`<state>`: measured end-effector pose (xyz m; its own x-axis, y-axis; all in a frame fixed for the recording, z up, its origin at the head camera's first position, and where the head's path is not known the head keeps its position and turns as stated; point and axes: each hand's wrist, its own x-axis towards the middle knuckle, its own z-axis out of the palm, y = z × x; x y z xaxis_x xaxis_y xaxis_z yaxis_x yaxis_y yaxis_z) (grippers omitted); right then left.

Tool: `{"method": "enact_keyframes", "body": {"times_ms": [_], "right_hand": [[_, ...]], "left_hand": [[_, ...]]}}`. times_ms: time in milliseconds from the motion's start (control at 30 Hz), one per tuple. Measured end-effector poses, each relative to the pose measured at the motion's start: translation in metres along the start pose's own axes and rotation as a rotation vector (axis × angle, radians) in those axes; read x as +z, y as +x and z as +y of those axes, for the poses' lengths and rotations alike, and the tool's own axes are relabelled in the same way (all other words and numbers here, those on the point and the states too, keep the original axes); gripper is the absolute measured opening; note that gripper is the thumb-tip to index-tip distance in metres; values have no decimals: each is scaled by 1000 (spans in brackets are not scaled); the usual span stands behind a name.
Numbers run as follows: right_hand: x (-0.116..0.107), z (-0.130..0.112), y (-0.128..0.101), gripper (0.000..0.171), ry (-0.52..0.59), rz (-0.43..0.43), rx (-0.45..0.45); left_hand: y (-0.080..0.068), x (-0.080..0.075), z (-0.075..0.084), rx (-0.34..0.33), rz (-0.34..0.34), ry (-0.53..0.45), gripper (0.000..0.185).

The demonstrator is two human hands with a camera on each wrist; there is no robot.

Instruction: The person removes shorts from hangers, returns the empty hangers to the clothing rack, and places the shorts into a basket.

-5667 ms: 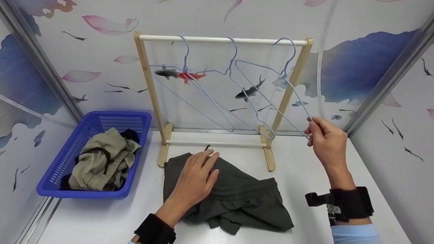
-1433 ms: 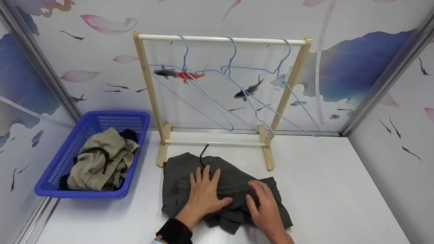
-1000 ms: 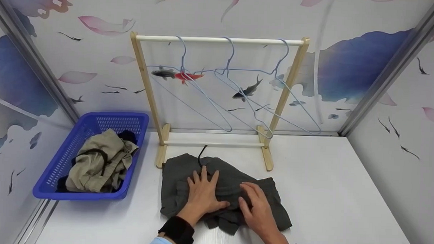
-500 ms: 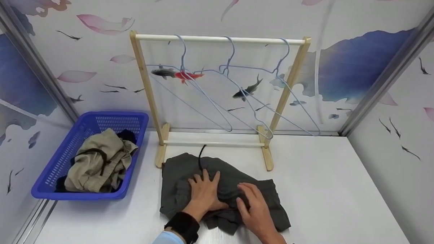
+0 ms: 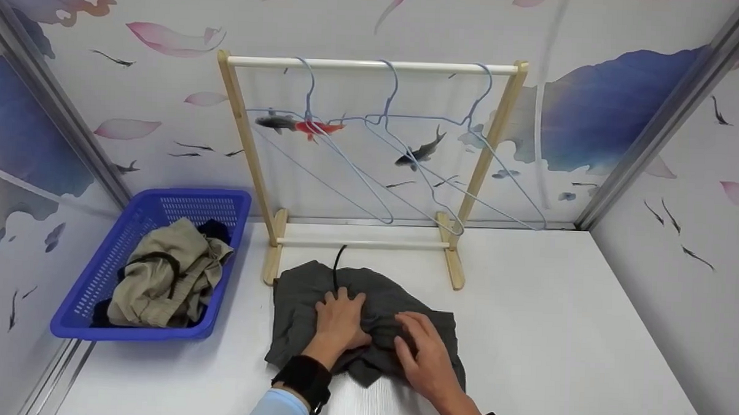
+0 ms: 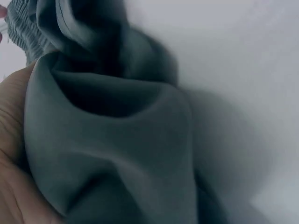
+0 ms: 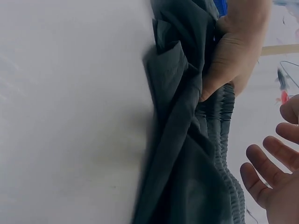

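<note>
A dark grey garment [image 5: 298, 303] with an elastic waistband lies crumpled on the white table [image 5: 555, 337] in front of the rack. My left hand [image 5: 340, 320] grips a bunch of its fabric, fingers curled in. The left wrist view shows the cloth [image 6: 140, 140] gathered against my palm [image 6: 11, 140]. In the right wrist view the left hand [image 7: 238, 42] pinches a fold of the garment [image 7: 187, 140] with its thumb. My right hand [image 5: 422, 357] rests on the garment's right part with its fingers [image 7: 273, 172] spread and straight. A black drawstring [image 5: 337, 265] sticks out of the top.
A wooden rack [image 5: 243, 135] stands at the back with three pale blue wire hangers [image 5: 382, 189] on its rail. A blue basket [image 5: 129, 224] at the left holds a khaki garment [image 5: 164, 274]. Patterned walls close in on three sides.
My left hand has curled and bunched the fabric, drawing the garment's right edge leftwards. The right hand slid a little left with it. Long before, it let go of a hanger.
</note>
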<state>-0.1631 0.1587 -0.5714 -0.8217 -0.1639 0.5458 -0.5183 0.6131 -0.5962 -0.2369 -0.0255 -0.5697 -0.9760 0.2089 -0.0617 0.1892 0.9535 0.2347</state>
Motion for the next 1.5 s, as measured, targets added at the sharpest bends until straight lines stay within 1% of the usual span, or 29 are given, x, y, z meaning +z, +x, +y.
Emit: {"method": "enact_keyframes", "body": {"times_ms": [267, 400, 567, 800, 967, 1167, 1367, 1500], "right_hand": [[7, -7, 4, 34, 24, -64, 53], [11, -9, 7, 34, 47, -65, 62], [14, -9, 10, 33, 85, -45, 39], [16, -11, 15, 32, 99, -64, 55], [16, -12, 18, 32, 102, -68, 51], [16, -13, 20, 32, 102, -60, 24], [17, -13, 23, 32, 122, -54, 0], [16, -14, 24, 32, 121, -53, -12]], "left_hand": [[0, -3, -19, 20, 77, -73, 67], [-1, -4, -27, 10, 121, -139, 67], [-3, -6, -34, -13, 169, -203, 68], [-14, -12, -46, -24, 246, -288, 70], [-24, -21, -52, -9, 304, -343, 71], [-34, -36, -55, 11, 367, -387, 71], [-44, -56, -54, 17, 399, -431, 72], [-49, -64, -55, 27, 421, -432, 73]]}}
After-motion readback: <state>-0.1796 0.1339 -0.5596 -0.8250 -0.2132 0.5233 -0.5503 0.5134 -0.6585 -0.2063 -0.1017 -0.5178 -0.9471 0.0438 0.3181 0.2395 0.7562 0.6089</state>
